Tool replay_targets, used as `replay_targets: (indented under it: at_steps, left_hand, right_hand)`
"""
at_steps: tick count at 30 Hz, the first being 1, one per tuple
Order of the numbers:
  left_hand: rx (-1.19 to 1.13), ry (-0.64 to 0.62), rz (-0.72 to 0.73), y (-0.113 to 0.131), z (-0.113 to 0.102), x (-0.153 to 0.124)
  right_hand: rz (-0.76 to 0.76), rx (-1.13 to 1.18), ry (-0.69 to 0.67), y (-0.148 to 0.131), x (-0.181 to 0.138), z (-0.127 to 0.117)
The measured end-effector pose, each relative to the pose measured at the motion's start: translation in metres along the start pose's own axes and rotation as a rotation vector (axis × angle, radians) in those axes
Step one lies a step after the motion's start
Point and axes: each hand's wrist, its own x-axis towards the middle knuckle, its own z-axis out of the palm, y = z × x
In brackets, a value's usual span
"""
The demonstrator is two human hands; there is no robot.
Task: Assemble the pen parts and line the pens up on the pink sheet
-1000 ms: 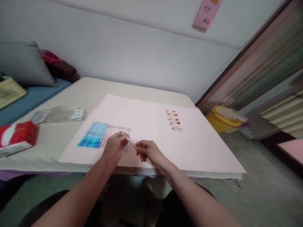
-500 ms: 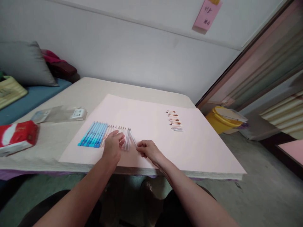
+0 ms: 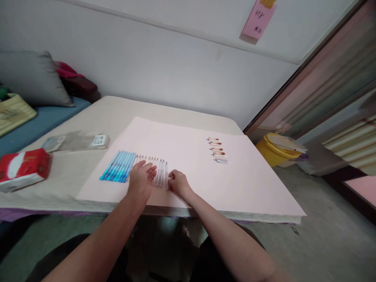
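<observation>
A row of pens lies side by side on a pale pink sheet (image 3: 182, 141). At its left end are several blue pens (image 3: 119, 166); further right are slim light-coloured pens with dark tips (image 3: 151, 159) and a few clear pens (image 3: 160, 172). My left hand (image 3: 141, 176) rests over the middle of the row, palm turned right, fingers loosely bent and apart, covering part of the light pens. At the right end of the row, my right hand (image 3: 178, 182) has its curled fingers against the lower part of one clear pen (image 3: 167, 174), tip pointing away from me.
Several more pens (image 3: 216, 149) lie crosswise on the sheet's right side. A clear plastic wrapper (image 3: 76, 141) and a red tissue pack (image 3: 25, 168) are on the left of the table. A yellow bin (image 3: 270, 150) stands on the floor beyond the right edge.
My right hand has moved slightly left, turning the clear pen from a slant to nearly parallel with the row. My left hand has stayed about where it was.
</observation>
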Motion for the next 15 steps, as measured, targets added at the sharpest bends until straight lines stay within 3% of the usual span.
replay_targets:
  at_steps: [6, 15]
  left_hand:
    - [-0.028, -0.01, -0.012, 0.004, -0.003, 0.003]
    - [-0.035, -0.029, -0.033, 0.005, -0.001, -0.002]
  right_hand:
    - [-0.125, -0.23, 0.104, -0.002, 0.0, -0.009]
    - [-0.255, -0.431, -0.051, 0.007, -0.012, -0.004]
